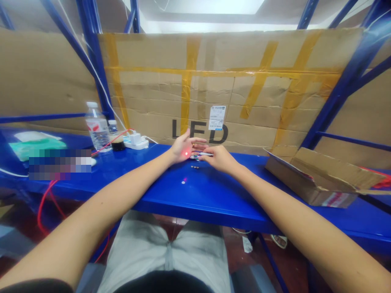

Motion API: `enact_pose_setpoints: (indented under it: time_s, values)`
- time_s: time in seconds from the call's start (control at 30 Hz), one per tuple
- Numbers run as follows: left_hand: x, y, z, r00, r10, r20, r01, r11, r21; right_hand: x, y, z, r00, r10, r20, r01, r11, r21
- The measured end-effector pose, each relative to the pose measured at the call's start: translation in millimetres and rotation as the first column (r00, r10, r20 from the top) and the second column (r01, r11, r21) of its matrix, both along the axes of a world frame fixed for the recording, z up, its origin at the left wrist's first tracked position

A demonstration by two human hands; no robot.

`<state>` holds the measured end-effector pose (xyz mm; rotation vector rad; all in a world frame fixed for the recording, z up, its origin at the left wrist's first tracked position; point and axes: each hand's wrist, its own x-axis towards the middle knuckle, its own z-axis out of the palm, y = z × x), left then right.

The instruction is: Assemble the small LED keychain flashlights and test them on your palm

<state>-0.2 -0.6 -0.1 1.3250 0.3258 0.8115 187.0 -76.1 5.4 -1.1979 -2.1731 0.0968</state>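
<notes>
Over the far middle of the blue table [214,195], my left hand [183,147] is open, with its palm turned inward and its fingers stretched toward the right. A bright red dot glows on that palm. My right hand [222,158] pinches a slim white pen-shaped laser pointer [206,154], whose front end points toward the left palm. Shiny metallic bits show beside its tip, too blurred to name. Small round metal pieces [194,167], resembling button cells, lie in a short row below the hands. Nearer the front edge is a small white disc [183,182] with a purple glint beside it.
An open cardboard box [317,183] stands at right. At left are a water bottle [97,128], a small dark-liquid bottle [117,138], a white power strip [136,141], red cable and a green packet [36,144]. A large taped carton [152,97] backs the table between blue posts.
</notes>
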Motion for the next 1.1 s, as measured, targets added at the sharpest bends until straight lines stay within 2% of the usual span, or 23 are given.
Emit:
enact_pose_setpoints:
  time_s: [0.47, 0.87, 1.1]
  values:
    - [-1.5, 2.7, -0.5, 1.000, -0.009, -0.001, 0.009, 1.000, 0.012, 4.2, 2.0, 1.6, 0.998, 0.039, -0.058, -0.035, 0.997, 0.066]
    - [-1.4, 2.7, -0.5, 1.000, -0.004, -0.001, 0.004, 1.000, 0.013, 5.2, 2.9, 1.1, 0.995, 0.074, -0.069, -0.069, 0.995, 0.072]
    - [-1.5, 1.6, -0.3, 1.000, -0.004, 0.008, 0.003, 1.000, 0.016, 3.9, 1.8, 2.6, 0.999, 0.016, -0.045, -0.013, 0.997, 0.074]
